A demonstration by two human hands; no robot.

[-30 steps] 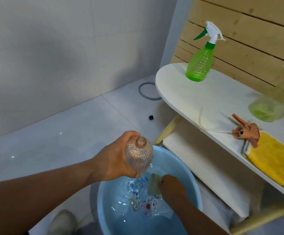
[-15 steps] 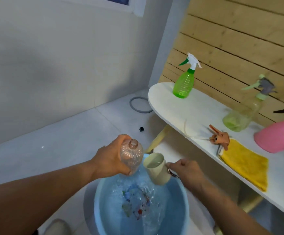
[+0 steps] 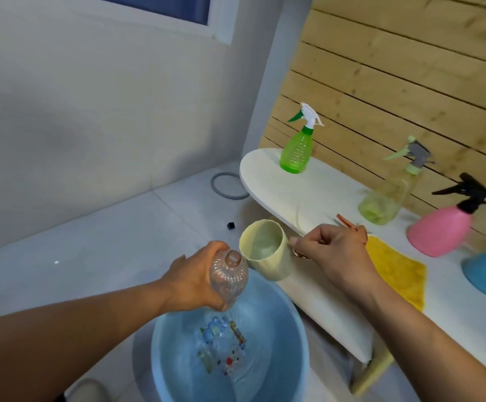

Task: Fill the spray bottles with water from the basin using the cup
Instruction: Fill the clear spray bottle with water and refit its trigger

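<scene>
Flanking shelf (image 3: 268,181): four spray bottles (image 3: 297,149).

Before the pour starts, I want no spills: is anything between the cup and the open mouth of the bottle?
Nothing visible is. The cup, held by the right hand, sits right beside the uncapped neck of the clear bottle in the left hand, both above the blue basin. Its orange sprayer head lies on the shelf.

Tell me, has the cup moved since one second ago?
Yes. The cup has come up out of the basin and is now beside the bottle mouth.
</scene>
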